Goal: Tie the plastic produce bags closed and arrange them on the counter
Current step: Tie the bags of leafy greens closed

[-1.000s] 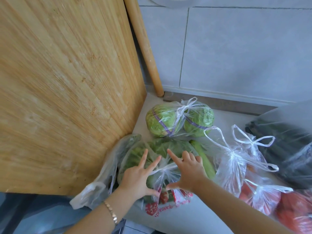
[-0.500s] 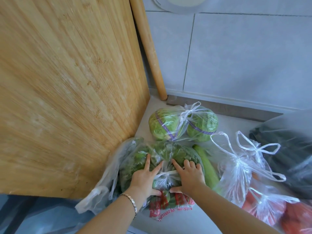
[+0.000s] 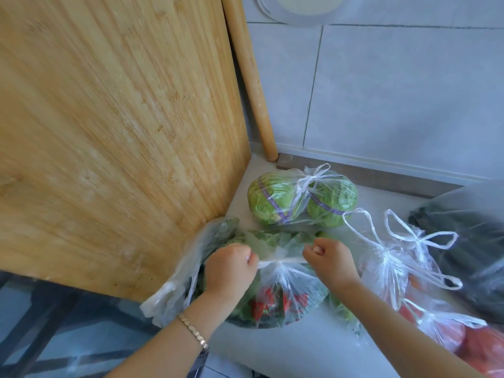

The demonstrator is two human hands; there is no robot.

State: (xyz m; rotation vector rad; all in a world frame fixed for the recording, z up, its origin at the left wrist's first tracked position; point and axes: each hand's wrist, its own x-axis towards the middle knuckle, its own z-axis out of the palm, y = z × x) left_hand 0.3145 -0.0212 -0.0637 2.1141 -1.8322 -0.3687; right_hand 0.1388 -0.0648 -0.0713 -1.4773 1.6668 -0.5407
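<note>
Head view. One clear plastic bag of leafy greens (image 3: 281, 301), red print, near centre on pale grey surface (image 3: 300, 350). left hand (image 3: 230, 268): grip curled round its left handle strand. right hand (image 3: 331, 259): grip curled round the right strand, the strand taut between them. Just beyond, on the far side: tied clear bag of two green cabbages (image 3: 300, 200)

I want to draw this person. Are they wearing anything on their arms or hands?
The left hand and right hand are uncovered, no sleeves showing. A thin bracelet of small shiny gold-toned links is on the left wrist only.
</note>
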